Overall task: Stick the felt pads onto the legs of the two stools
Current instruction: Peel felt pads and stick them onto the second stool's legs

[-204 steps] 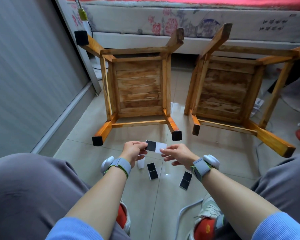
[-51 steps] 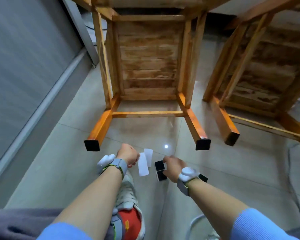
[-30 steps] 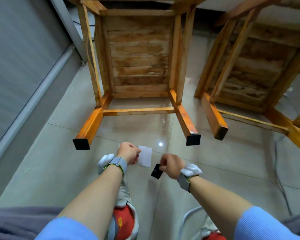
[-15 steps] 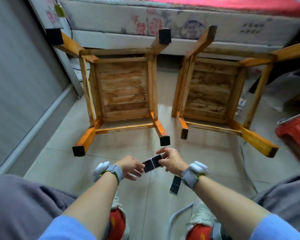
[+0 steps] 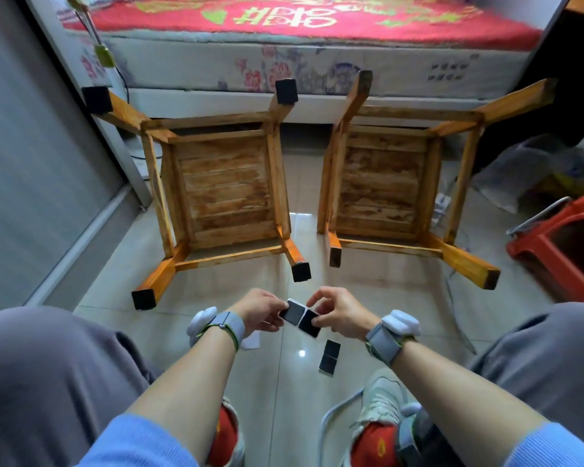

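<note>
Two wooden stools lie on their sides, legs pointing at me. The left stool (image 5: 223, 183) has black felt pads on all its leg ends, such as the near right one (image 5: 300, 272). The right stool (image 5: 381, 187) has bare leg ends, for example the near left one (image 5: 335, 257). Between the stools and my knees, my left hand (image 5: 258, 310) and my right hand (image 5: 338, 311) both pinch a strip of two black pads (image 5: 300, 317) on white backing. Another strip of two pads (image 5: 329, 357) lies on the floor below my right hand.
A white backing paper (image 5: 251, 340) lies on the tiles under my left wrist. A bed with a red cover (image 5: 300, 15) stands behind the stools. A red plastic stool (image 5: 567, 244) is at the right. A grey sliding door (image 5: 31, 146) runs along the left.
I put down the white backing paper, picked up a new two-pad strip with my right hand and brought it between both hands. The view rose from the floor to the stools.
</note>
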Tool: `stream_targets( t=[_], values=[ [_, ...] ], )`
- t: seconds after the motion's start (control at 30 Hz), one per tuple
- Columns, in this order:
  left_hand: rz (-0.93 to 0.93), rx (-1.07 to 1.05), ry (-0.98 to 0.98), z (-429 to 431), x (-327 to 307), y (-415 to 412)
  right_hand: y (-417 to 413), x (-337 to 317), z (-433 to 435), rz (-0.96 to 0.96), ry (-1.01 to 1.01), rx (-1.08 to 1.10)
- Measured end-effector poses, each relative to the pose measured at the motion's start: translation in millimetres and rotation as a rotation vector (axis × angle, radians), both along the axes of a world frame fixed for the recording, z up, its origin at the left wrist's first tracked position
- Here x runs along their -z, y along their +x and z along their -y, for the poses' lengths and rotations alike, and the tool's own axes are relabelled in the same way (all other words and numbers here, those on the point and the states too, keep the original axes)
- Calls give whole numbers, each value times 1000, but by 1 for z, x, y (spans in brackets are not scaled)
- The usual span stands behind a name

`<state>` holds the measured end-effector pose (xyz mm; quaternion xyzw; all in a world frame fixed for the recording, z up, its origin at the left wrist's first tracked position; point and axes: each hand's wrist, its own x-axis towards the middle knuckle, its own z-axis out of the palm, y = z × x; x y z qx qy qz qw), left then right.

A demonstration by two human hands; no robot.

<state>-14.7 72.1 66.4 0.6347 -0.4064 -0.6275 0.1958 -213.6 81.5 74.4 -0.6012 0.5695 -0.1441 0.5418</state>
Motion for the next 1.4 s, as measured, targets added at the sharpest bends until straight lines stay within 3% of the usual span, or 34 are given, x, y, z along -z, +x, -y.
stream_targets(
  t=[0.37,0.6,0.83,1.4],
  values=[
    [13,-102,-17,12,8,-14,-15,5,11,39,-169,106],
    [43,-211,-41,16,13,-10,-23,-10,33,193,-228,427],
    [78,-178,-26,13,18,-10,-26,-3,53,295,-116,688],
    [81,-177,-5,12,26,-9,-22,16,71,287,-132,776]
  ],
)
